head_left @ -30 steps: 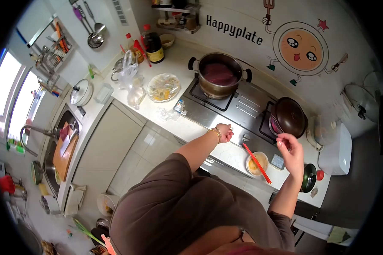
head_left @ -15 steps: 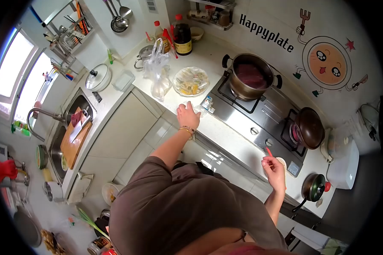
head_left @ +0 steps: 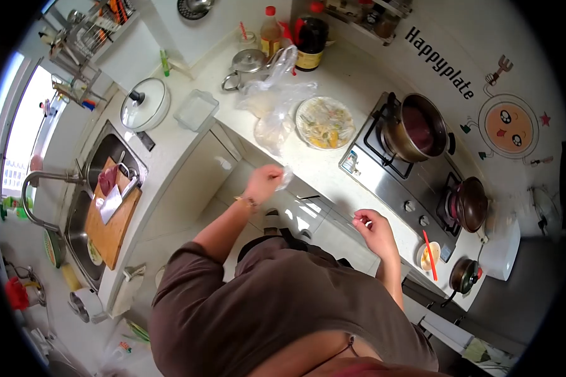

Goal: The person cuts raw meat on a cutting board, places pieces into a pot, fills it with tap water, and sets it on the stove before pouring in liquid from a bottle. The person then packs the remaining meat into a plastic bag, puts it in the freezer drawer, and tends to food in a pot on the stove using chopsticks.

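Note:
My left hand (head_left: 265,183) is closed on a small crumpled piece of clear plastic (head_left: 286,178), held over the floor in front of the counter edge. My right hand (head_left: 375,231) hovers by the counter's front edge, fingers loosely curled and apart, with nothing visible in it. To its right, a red stick-like utensil (head_left: 429,254) lies across a small bowl (head_left: 424,259) of yellowish food. Beyond my left hand are a plate of food under plastic wrap (head_left: 325,122) and a knotted plastic bag (head_left: 275,107).
On the stove (head_left: 383,182) stand a pot (head_left: 393,138) with dark red contents and a tilted brown pan (head_left: 471,204). A small lidded pan (head_left: 464,275) is at the right. Left, a cutting board (head_left: 116,235) with a cleaver (head_left: 110,204) and meat (head_left: 108,181) spans the sink.
My left hand has drawn back from the counter, with the plastic piece in it. My right hand has let go of the red utensil and moved left. The camera view has shifted.

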Demonstrator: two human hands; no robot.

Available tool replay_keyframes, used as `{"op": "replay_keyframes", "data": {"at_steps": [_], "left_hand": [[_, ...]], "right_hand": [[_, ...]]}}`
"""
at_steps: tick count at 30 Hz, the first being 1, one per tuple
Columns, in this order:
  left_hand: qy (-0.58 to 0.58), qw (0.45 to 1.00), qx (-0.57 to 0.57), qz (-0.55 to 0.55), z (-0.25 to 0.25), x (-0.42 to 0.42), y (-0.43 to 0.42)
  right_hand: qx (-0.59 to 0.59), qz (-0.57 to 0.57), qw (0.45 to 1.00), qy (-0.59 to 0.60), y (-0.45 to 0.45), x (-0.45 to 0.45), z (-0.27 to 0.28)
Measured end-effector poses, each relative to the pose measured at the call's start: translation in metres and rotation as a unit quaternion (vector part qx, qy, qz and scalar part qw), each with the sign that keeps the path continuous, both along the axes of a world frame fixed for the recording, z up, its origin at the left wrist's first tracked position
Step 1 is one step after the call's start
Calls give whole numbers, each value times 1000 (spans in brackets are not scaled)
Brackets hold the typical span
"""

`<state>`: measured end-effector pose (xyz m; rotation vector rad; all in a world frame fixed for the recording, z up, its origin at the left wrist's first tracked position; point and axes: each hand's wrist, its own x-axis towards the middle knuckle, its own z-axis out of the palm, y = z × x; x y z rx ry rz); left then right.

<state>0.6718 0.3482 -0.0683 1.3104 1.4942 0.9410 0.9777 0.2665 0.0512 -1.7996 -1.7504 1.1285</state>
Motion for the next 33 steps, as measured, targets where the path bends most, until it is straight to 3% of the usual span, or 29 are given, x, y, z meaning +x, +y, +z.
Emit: {"op": "replay_keyframes", "data": {"at_steps": [3,4,6,8,11,14,16,18,21,25,29,32,33], "left_hand": [[16,982,-148,115,1,-66,-59],[-39,975,-108,192,-46,-90,-89],[-83,931,-138,326,-64,-125,-155],[-86,878,-177,437,-49,-145,-222],[39,810,-140,568,-55,-181,-328],[160,718,-180,653,-73,-226,-417],[164,658,-229,699,-74,-253,-460],[135,618,-258,730,-79,-278,-498],[203,588,-345,703,-90,-319,-538],[195,580,-413,674,-123,-377,-582],[110,553,-423,710,-133,-422,-607],[159,528,-402,731,-207,-459,-642],[64,543,-378,747,-221,-470,-652]], "right_hand": [[-12,70,997,-15,17,-23,-5],[-17,105,994,-27,25,-32,-8],[-22,178,983,-39,40,-47,-18],[-23,251,967,-26,52,-67,-43],[-11,338,940,-49,54,-117,-50],[9,399,917,-16,39,-162,-61],[-4,430,902,-30,18,-194,-54],[-5,467,883,-40,3,-214,-56],[-10,471,879,-76,-14,-249,-61],[-11,461,876,-140,-40,-304,-65],[-17,475,865,-161,-68,-358,-56],[-43,448,877,-169,-80,-377,-48],[-39,450,873,-185,-83,-381,-45]]}}
